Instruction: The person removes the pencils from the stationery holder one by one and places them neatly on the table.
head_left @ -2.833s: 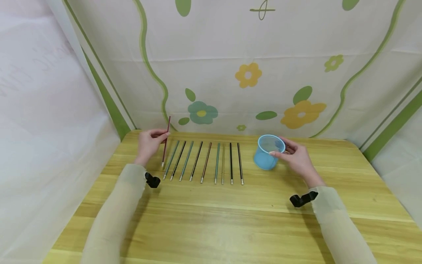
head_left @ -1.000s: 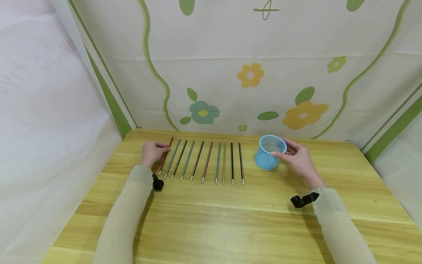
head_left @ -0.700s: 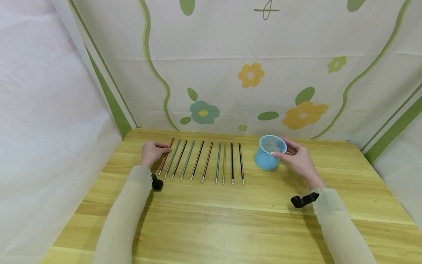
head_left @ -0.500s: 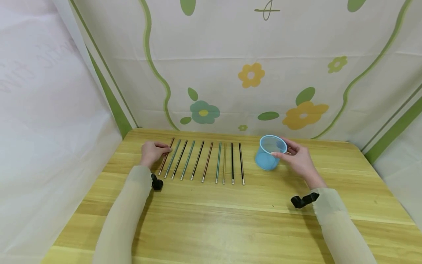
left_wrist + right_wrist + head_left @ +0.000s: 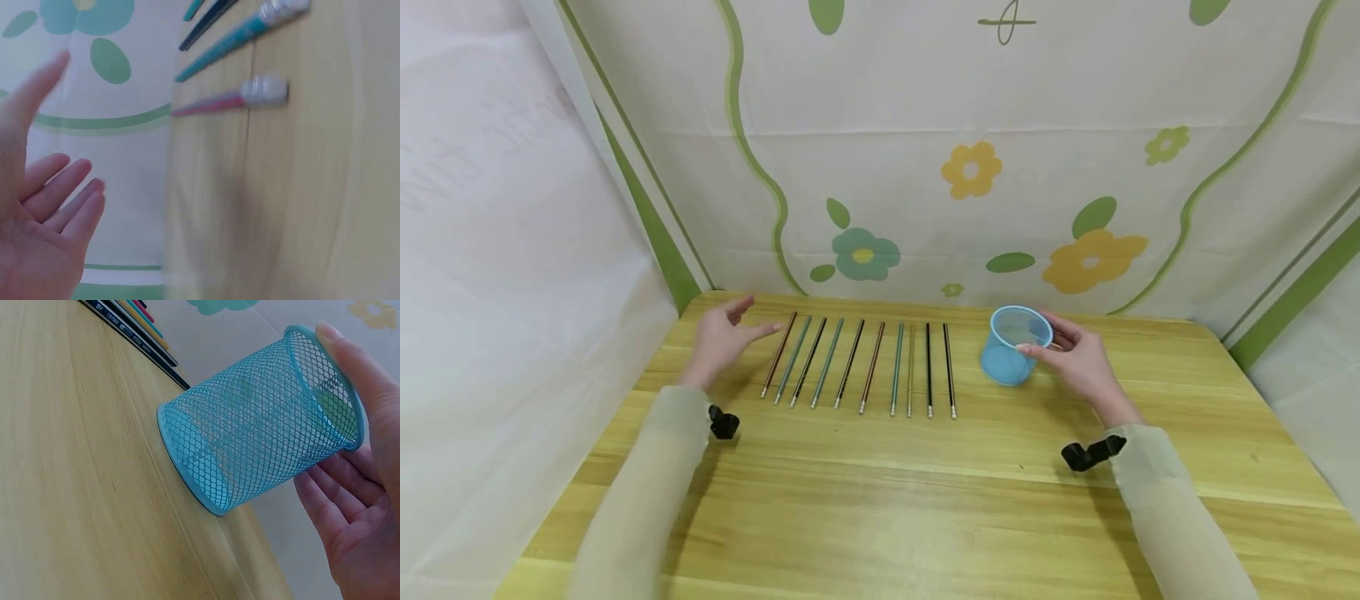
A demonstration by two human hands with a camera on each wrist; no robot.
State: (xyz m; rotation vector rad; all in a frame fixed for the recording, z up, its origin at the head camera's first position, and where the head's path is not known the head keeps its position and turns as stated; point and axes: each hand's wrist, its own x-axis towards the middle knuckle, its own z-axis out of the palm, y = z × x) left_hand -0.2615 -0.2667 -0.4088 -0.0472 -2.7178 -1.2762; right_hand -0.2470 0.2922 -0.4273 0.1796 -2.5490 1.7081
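My left hand (image 5: 724, 340) is open, thumb and fingers spread, just left of a dark red pencil (image 5: 778, 354). That pencil lies at the left end of a row of several pencils, eraser ends toward me. The row includes teal ones, black ones and a thin yellowish one (image 5: 911, 371). In the left wrist view the spread hand (image 5: 47, 231) holds nothing. At the row's right, a blue mesh pen holder (image 5: 1009, 362) stands upright on the table. My right hand (image 5: 1075, 358) grips its right side near the rim, thumb in front, fingers behind and partly hidden.
The wooden table (image 5: 880, 500) ends at a white cloth backdrop (image 5: 880, 167) printed with flowers and leaves. Another white cloth hangs on the left side. The rightmost black pencil (image 5: 950, 371) lies a short way left of the pen holder.
The left hand lowered the dark red pencil to the table at the row's left end, then let go and drew back to the left. The right hand and pen holder stayed put.
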